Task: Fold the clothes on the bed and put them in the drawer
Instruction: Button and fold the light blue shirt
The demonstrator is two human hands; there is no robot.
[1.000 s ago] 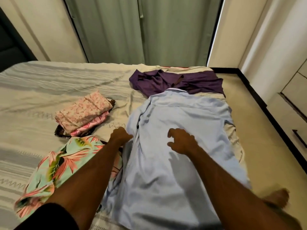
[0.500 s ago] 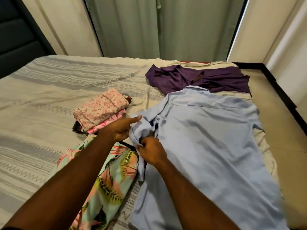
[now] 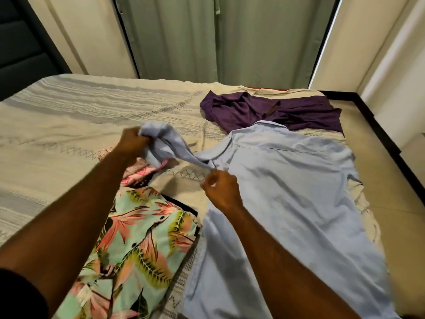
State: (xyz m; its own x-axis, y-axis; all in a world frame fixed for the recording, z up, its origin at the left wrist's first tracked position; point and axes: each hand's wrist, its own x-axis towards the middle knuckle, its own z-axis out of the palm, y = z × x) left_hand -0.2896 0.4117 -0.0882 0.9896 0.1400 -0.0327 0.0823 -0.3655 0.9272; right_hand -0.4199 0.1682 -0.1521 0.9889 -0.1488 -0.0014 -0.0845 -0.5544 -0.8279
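Clothes covered the bed (image 3: 57, 125): leftmost lay a floral shirt (image 3: 138, 245), with a pink folded garment (image 3: 140, 173) beyond it. Above that, the left hand (image 3: 132, 142) clenched the sleeve (image 3: 167, 143) of the blue shirt (image 3: 287, 192), apparently drawing it out straight. The right hand (image 3: 220, 189) pinched fabric at the armhole, seemingly anchoring it. Farther right, a purple garment (image 3: 264, 111) waited unfolded.

Left hand (image 3: 133, 143) grips the blue shirt (image 3: 287, 180) sleeve, lifted; right hand (image 3: 222, 191) pinches near its shoulder
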